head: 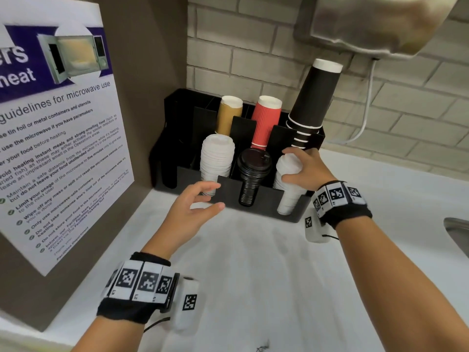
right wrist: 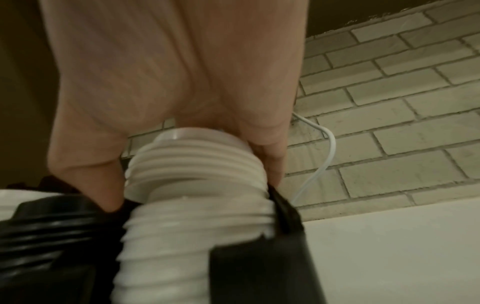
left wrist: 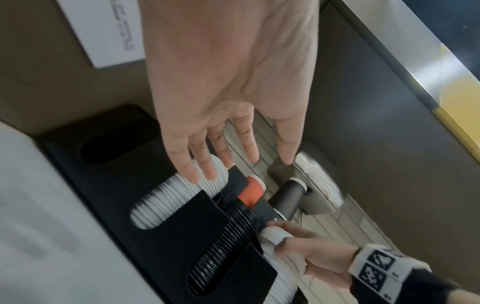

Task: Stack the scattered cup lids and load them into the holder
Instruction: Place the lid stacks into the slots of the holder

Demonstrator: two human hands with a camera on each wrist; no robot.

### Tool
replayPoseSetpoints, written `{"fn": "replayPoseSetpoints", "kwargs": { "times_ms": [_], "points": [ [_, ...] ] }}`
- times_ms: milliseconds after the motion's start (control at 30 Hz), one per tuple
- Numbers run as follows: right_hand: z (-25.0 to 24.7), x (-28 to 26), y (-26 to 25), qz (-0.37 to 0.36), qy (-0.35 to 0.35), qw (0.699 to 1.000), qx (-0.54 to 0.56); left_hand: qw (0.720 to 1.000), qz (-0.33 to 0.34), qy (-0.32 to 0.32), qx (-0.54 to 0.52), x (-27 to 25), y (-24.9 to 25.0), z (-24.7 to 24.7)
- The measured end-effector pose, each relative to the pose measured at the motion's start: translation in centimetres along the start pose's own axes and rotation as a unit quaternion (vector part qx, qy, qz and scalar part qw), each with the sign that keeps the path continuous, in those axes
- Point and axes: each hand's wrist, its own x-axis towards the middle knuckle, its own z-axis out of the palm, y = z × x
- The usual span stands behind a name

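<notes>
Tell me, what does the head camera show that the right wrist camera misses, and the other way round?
Only the head view shows the microwave poster, the upside-down brown, red and black cups, the left white lid stack and the open left hand. Only the right wrist view shows the gap beneath the small batch of lids the right hand grips. Both show that right-hand lid column, the black lids, the holder and the brick wall.

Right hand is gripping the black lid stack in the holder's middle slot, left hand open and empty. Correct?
Not quite. The right hand grips the white lid stack in the holder's right slot, as the right wrist view shows; the left hand is open and empty.
</notes>
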Motion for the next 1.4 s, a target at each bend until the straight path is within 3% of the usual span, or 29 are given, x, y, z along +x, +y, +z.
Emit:
{"fn": "replayPoseSetpoints", "kwargs": {
  "times_ms": [167,333,567,700,833,1000,1167,1400],
  "points": [
    [0.9,-0.6,0.2,0.018,0.024,1.000,-0.004,0.983,0.042,-0.079,0.163,2.7,0.5,2.0],
    [1.6,-0.7,-0.1,0.036,0.054,0.997,-0.035,0.929,-0.001,-0.160,0.333,5.0,0.1,3.2],
    [2.7,-0.7,-0.3,0.012,0.081,0.992,-0.096,0.866,0.024,-0.150,0.476,5.4,-0.8,3.8],
    [2.4,-0.3,0.0,-0.013,0.078,0.993,-0.082,0.875,0.031,-0.147,0.461,5.6,-1.0,3.6],
    [2.4,0.0,-0.2,-0.019,0.060,0.985,-0.159,0.884,0.034,-0.144,0.444,5.7,-1.3,3.5],
    [0.8,-0.4,0.3,-0.033,-0.058,0.984,-0.165,0.888,0.036,-0.145,0.435,5.6,-1.5,3.2],
    [-0.7,-0.2,0.4,-0.046,-0.108,0.982,-0.150,0.890,0.040,-0.145,0.430,5.7,-1.4,3.1],
    [1.2,-1.1,0.1,-0.073,-0.070,0.944,-0.315,0.892,0.044,-0.138,0.428,5.8,-1.3,2.9]
  ]
}}
